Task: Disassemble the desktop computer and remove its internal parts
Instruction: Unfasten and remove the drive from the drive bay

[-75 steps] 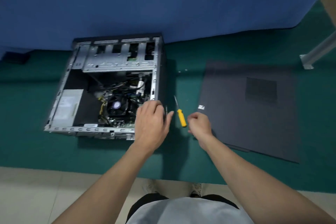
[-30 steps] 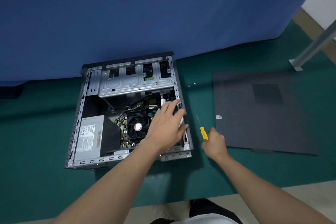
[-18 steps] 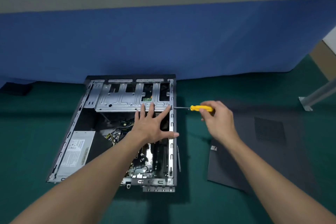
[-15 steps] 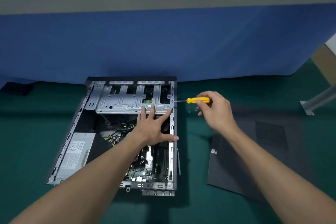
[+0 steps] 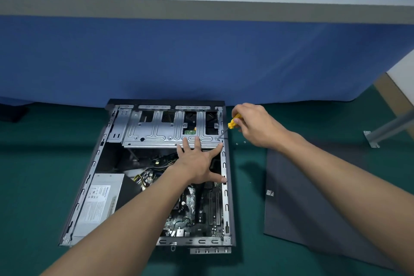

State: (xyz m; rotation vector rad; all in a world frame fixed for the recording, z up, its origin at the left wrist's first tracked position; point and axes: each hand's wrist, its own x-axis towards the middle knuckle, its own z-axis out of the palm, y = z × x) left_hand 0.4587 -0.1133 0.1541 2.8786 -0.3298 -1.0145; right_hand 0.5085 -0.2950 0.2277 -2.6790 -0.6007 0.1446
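The open desktop case [image 5: 89,177] lies on its side on the green table. Its silver drive cage [image 5: 156,134] spans the far end; the power supply [image 5: 98,201] and the motherboard [image 5: 201,213] sit nearer me. My left hand [image 5: 199,163] is spread flat, fingertips pressing on the cage's near edge, thumb at the right case rail. My right hand [image 5: 257,125] grips a yellow-handled screwdriver [image 5: 233,122], tilted down-left, with its tip at a screw on the cage's right corner.
The removed dark side panel [image 5: 313,208] lies flat to the right of the case. A few small screws [image 5: 240,143] lie on the green mat between them. A blue partition [image 5: 201,63] stands right behind the case. A metal leg [image 5: 385,130] is at far right.
My right hand has tilted the screwdriver from level to pointing down-left, bringing its tip onto the cage's right corner. My left hand has stayed spread on the cage edge.
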